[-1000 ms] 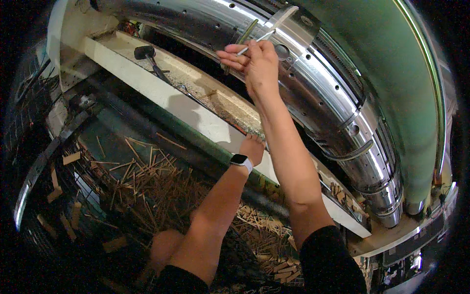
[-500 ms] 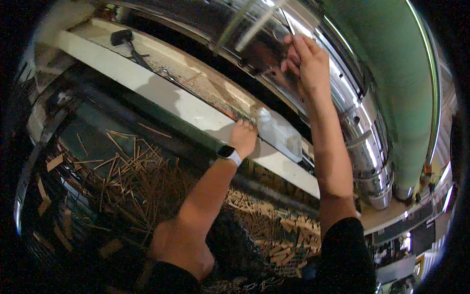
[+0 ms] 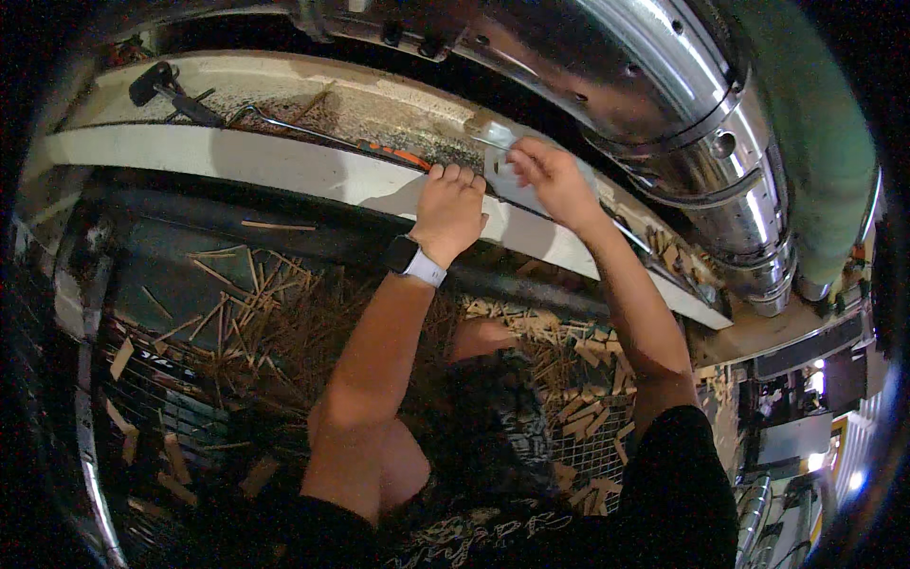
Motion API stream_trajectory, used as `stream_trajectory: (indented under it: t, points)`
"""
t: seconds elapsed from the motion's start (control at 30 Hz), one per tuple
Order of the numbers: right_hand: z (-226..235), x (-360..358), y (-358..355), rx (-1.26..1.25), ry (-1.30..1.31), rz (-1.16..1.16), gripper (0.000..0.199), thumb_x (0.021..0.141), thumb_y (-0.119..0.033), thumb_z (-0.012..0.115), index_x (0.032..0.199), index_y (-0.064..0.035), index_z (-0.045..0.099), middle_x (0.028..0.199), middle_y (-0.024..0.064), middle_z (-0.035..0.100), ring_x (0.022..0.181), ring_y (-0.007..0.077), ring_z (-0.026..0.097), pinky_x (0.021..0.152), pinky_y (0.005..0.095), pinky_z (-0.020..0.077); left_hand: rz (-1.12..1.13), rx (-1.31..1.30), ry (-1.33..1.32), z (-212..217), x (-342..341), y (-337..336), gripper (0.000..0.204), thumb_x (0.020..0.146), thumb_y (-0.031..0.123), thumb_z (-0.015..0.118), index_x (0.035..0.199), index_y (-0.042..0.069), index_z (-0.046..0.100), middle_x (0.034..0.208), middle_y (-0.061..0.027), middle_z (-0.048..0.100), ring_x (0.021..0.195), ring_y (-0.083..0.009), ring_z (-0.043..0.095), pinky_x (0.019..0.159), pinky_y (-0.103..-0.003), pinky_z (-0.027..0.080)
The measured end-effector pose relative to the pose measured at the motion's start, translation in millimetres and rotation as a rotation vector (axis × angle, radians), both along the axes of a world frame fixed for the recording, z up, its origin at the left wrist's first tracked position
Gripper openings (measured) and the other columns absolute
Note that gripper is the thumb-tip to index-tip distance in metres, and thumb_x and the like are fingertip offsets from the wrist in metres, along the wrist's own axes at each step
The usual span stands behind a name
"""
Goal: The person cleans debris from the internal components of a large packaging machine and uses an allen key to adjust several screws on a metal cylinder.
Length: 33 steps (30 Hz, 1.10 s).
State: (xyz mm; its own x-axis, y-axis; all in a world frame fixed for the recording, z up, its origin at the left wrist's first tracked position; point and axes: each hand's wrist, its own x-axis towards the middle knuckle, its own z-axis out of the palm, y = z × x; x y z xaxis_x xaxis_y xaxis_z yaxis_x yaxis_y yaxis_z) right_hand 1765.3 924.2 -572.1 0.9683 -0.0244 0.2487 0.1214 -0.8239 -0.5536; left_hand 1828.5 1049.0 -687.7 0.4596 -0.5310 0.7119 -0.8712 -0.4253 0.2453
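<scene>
1. The left hand (image 3: 453, 209), nearest and wearing a watch (image 3: 403, 255) on its wrist, lies over the white rim (image 3: 284, 166), fingers bent across the top edge – probably a brace for the leaning body. The fingertips are hidden, so I cannot tell whether they clamp or only rest.

2. The right hand (image 3: 555, 180) has thumb and fingertips together, pinched on a thin metal rod (image 3: 489, 143) that points left above the trough. So light a hold likely suits a slender piece, leaving its free end clear.

3. Just behind the left hand, an orange-and-black handle (image 3: 393, 154) lies along the rim's inner side, its bent metal shaft (image 3: 294, 125) running left. The rim presumably stops it rolling out.

4. Beyond the rod, partly hidden by the right hand, a translucent container (image 3: 500, 182) sits in the trough (image 3: 218, 81), perhaps for easy reach. A black mallet (image 3: 161, 85) lies at the left end, apart from both hands.

5. Farther back – past the trough – stand a shiny metal cylinder (image 3: 607, 66) and a green roller (image 3: 806, 123), neither touched.
</scene>
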Motion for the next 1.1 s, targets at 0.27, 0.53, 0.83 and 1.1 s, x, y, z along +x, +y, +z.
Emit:
stream_trajectory:
  t: [0.27, 0.53, 0.83, 1.1]
  points:
    - [-71.3, 9.5, -99.6, -0.079, -0.016, -0.094, 0.018, 0.088, -0.018, 0.054, 0.093, -0.0029, 0.061, 0.089, 0.0145, 0.053, 0.084, 0.0295, 0.053, 0.077, 0.0337, 0.0422, 0.0, 0.052, 0.056, 13.2, 0.3, 11.6, 0.03, 0.069, 0.026, 0.068, 0.087, 0.005, 0.057, 0.085, -0.0089, 0.057, 0.088, -0.0249, 0.052, 0.076, -0.038, 0.037]
    - [-72.0, 0.7, -101.5, 0.075, 0.059, -0.06, 0.018, 0.087, -0.007, 0.052, 0.102, -0.0065, 0.062, 0.093, 0.0136, 0.054, 0.087, 0.028, 0.054, 0.081, 0.0326, 0.0422, 0.005, 0.064, 0.123, 13.0, -2.7, 6.4, 0.029, 0.069, 0.025, 0.067, 0.087, 0.006, 0.055, 0.087, -0.0095, 0.053, 0.089, -0.0271, 0.051, 0.081, -0.042, 0.039]
    - [-50.6, -19.4, -142.8, -0.1, 0.139, -0.133, 0.027, 0.085, -0.007, 0.05, 0.11, -0.0137, 0.061, 0.105, 0.0166, 0.059, 0.098, 0.0325, 0.056, 0.084, 0.0362, 0.0437, 0.078, 0.23, 0.161, 23.7, -5.6, 5.4, 0.039, 0.071, 0.035, 0.066, 0.092, 0.003, 0.054, 0.092, -0.0131, 0.053, 0.094, -0.0311, 0.05, 0.084, -0.045, 0.038]
    - [-55.6, -2.1, -169.0, -0.324, 0.31, -0.166, 0.024, 0.078, -0.02, 0.059, 0.097, -0.005, 0.061, 0.095, 0.0161, 0.063, 0.089, 0.0295, 0.06, 0.077, 0.0353, 0.0456, 0.144, 0.267, 0.084, 20.1, -9.2, -2.7, 0.037, 0.071, 0.033, 0.068, 0.09, 0.003, 0.056, 0.096, -0.012, 0.056, 0.097, -0.0294, 0.05, 0.088, -0.042, 0.037]
